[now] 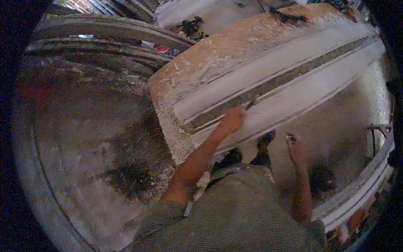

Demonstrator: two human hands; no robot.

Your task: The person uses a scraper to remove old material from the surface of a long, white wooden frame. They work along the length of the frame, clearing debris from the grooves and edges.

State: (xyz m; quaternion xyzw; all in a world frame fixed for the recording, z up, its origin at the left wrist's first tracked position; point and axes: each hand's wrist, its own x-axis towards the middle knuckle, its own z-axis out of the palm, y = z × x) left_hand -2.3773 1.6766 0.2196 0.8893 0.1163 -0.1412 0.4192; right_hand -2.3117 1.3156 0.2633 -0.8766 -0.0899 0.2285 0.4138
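Note:
My left hand (pixel 234 119) reaches over the near pale wooden plank (pixel 302 88), its fingers closed on a small dark, narrow tool (pixel 249 105). The tool's kind is too blurred to tell. Its tip points at the gap between this plank and the far pale plank (pixel 235 80). Lower and to the right, my right hand (pixel 294 144) hangs beside the near plank, apart from it. Its fingers are curled, and a small whitish spot shows at them; what it is I cannot make out. Both planks lie side by side on an orange-brown board (pixel 168 80).
Wood shavings (pixel 184 67) litter the board's far and left parts. A black tool (pixel 287 16) lies at its far edge, and another dark object (pixel 191 26) sits beyond. Curved timber pieces (pixel 105 31) stand at upper left. A long pale frame (pixel 357 185) lies at lower right.

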